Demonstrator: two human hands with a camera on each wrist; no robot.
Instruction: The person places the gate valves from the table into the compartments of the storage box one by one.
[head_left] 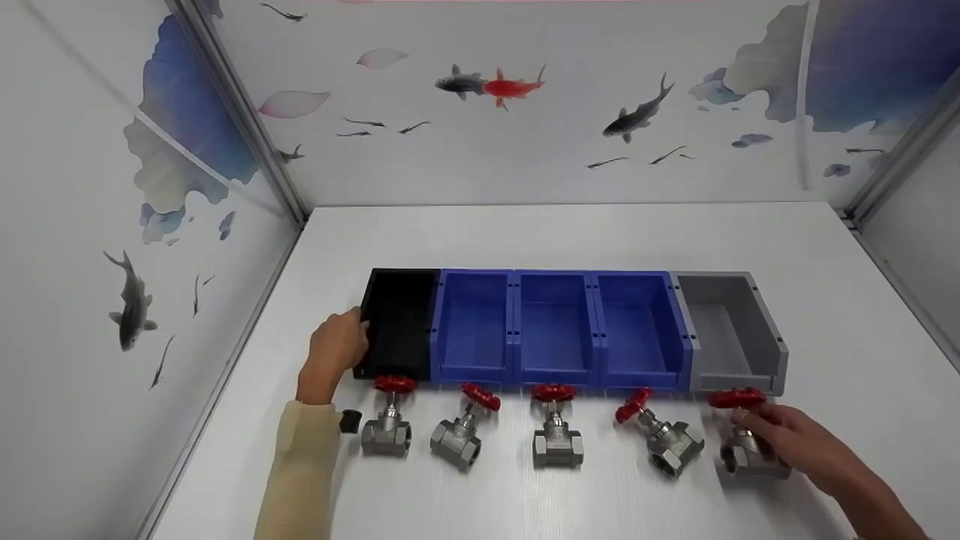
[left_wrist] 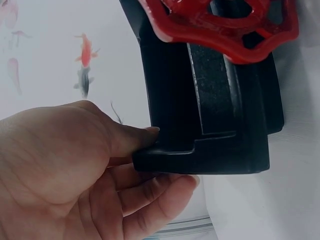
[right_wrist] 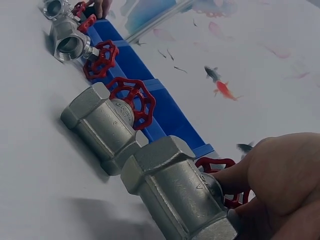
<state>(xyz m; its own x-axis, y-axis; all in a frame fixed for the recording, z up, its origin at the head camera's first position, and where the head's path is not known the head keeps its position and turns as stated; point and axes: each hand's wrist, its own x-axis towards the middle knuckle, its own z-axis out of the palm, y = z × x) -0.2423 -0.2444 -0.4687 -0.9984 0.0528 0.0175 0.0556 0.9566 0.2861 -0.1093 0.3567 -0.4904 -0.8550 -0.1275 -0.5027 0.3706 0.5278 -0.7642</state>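
My left hand (head_left: 337, 349) pinches the left side wall of the black bin (head_left: 399, 322), thumb inside and fingers outside, as the left wrist view shows. At the far right, my right hand (head_left: 806, 444) grips a metal gate valve (head_left: 750, 454) by its neck, just under the red handwheel (head_left: 738, 397). That handwheel overlaps the front of the grey bin (head_left: 776, 382) in the head view. In the right wrist view the thumb and fingers close round the neck of the valve (right_wrist: 175, 187), with its body showing large.
Three blue bins (head_left: 555, 379) stand between the black and grey ones in one row. Several more valves with red handwheels (head_left: 558, 442) lie along the front of the row. A small black piece (head_left: 350, 421) shows beside the left sleeve. Printed panels wall the white table (head_left: 555, 236).
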